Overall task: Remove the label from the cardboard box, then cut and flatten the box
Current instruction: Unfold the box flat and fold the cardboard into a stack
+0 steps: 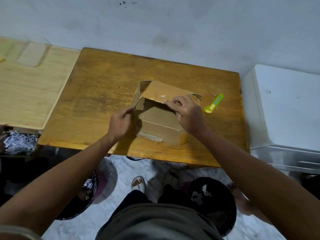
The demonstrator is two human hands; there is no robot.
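Observation:
A brown cardboard box [161, 123] lies on the wooden table [97, 87], its flaps spread and its inside open towards me. My left hand [121, 122] pinches the edge of the left side flap. My right hand [187, 111] grips the near edge of the top panel, which carries a small white scrap of label. A green and yellow utility knife [213, 103] rests on the table to the right of the box, apart from both hands.
A pale wooden tray [29, 94] adjoins the table on the left, a white cabinet [285, 108] on the right. Below the table stand a black mesh bin [216, 205] with paper scraps, another bin [90, 189] at left, and shredded paper [19, 142].

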